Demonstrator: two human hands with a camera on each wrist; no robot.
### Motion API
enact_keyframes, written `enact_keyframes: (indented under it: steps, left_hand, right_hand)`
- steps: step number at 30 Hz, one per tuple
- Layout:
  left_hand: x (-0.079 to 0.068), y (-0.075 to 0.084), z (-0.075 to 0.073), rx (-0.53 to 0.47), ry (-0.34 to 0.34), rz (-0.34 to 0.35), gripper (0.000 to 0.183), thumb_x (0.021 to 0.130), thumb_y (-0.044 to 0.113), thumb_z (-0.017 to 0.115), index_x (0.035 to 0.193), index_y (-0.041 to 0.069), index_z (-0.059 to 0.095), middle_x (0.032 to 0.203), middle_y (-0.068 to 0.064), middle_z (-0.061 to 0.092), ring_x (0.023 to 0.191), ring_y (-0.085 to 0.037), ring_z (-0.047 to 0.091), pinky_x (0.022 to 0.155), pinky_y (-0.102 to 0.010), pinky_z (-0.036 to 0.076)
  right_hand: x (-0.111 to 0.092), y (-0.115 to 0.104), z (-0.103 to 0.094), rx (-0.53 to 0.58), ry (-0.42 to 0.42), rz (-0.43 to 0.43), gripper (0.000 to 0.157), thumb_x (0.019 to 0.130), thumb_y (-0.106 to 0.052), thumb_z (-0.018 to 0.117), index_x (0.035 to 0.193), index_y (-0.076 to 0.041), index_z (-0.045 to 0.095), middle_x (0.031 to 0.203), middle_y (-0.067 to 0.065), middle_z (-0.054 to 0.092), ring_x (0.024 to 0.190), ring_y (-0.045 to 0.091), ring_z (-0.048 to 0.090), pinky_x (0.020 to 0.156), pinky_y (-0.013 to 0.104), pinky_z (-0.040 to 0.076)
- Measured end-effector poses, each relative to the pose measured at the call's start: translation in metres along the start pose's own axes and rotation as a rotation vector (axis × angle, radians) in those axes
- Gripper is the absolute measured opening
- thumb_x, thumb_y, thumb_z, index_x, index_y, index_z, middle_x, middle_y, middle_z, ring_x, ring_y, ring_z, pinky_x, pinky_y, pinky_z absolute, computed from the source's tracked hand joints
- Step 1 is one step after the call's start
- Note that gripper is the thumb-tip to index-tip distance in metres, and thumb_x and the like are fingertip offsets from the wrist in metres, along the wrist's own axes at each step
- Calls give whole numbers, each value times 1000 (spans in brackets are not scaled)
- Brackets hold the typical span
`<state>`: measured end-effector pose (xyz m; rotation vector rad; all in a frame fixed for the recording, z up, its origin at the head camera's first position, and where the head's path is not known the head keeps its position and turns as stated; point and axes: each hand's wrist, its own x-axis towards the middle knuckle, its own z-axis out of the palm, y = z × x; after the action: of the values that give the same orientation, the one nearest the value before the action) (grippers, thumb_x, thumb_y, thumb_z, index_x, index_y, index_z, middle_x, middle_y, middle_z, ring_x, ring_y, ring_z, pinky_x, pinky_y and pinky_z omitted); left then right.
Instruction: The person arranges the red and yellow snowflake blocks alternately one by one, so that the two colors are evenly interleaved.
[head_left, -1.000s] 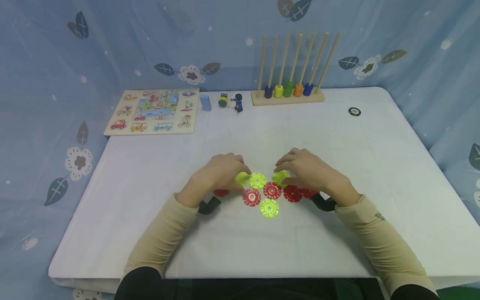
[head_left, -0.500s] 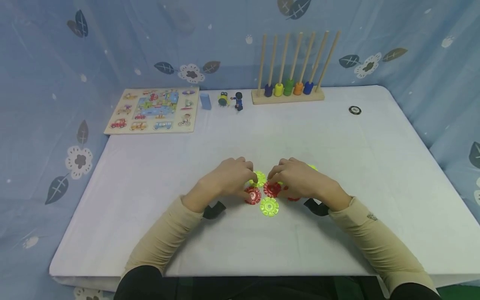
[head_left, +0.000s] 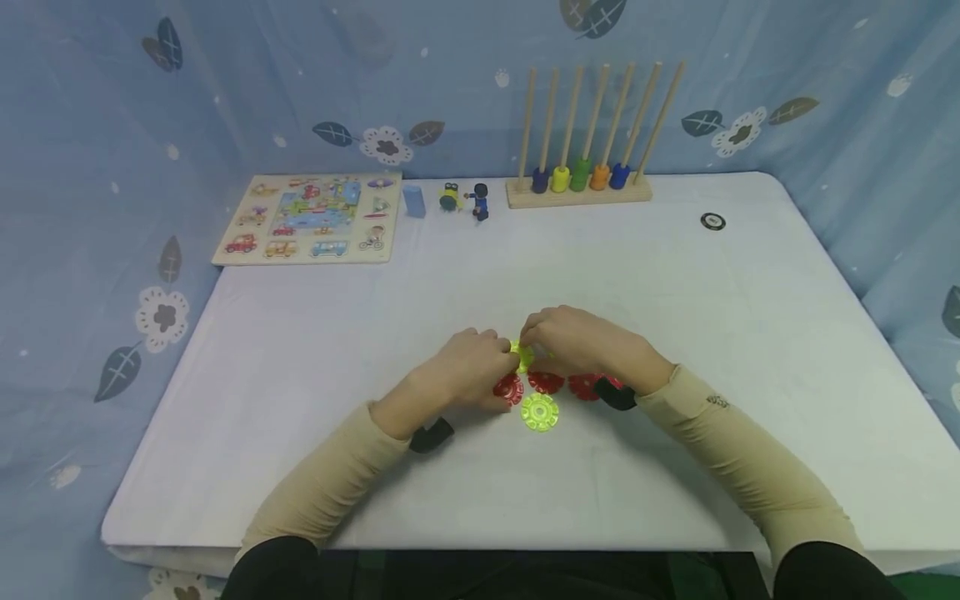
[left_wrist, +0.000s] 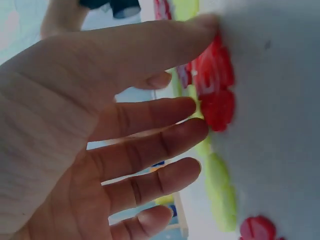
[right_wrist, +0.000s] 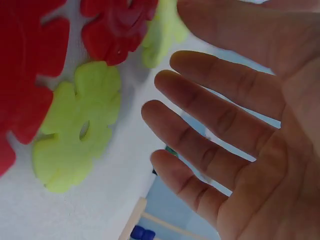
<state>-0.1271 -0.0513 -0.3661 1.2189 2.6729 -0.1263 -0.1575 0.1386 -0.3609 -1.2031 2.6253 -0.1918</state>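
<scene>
Work at the near middle of the counter (head_left: 315,375) is judged under way and unfinished, both hands being engaged at one group of discs. The right hand (head_left: 576,340) is over the group's far side, fingers extended, its grip apart; the left hand (head_left: 471,367) stands about the left side, its grip likewise apart and clamped on nothing. Done, by appearance: red discs (head_left: 546,382) and yellow-green discs (head_left: 540,412) lie close together, between and beneath the hands. Outstanding: the nearest yellow-green one lies untouched, and whether neighbours are linked or merely abut cannot be told. Materials, in descending size: the counter is covered in white, faintly creased cloth; the puzzle board (head_left: 311,218) is thin, flat and printed; the peg rack (head_left: 581,197) is pale wood with slim round rods; the discs appear to be glossy plastic, round, notched at the rim and holed centrally. A flat black token (head_left: 712,221) lies well apart.
</scene>
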Motion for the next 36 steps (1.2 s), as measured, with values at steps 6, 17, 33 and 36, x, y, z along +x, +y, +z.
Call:
enact_keyframes:
  steps: [6,17,33,36]
  left_hand:
    - [-9,3,7,-123,13,-25,31,82,34,73,98,10,64,91,-2,58,77,-13,51,64,-24,45]
    - [-4,3,11,-289,-20,-33,37,74,22,76,104,10,58,93,0,51,78,-12,50,69,-20,43]
    - [-13,9,4,-135,-54,42,50,79,14,74,123,11,51,107,-4,54,88,-18,49,81,-27,45]
    - [-14,11,3,-90,-67,33,45,79,13,72,120,11,52,107,-7,56,87,-21,50,76,-27,46]
  right_hand:
    - [13,-1,-2,30,-82,-12,27,79,-19,77,105,-12,74,108,1,67,98,16,64,91,34,53]
    - [18,0,0,20,-76,-62,31,75,-19,79,102,-10,70,104,1,64,89,15,61,86,32,53]
    - [21,-2,3,17,-67,-43,29,76,-24,77,100,-10,69,102,0,63,87,15,61,86,31,54]
    - [21,-1,4,16,-51,-49,30,77,-27,77,100,-9,70,101,0,64,87,15,61,85,30,53]
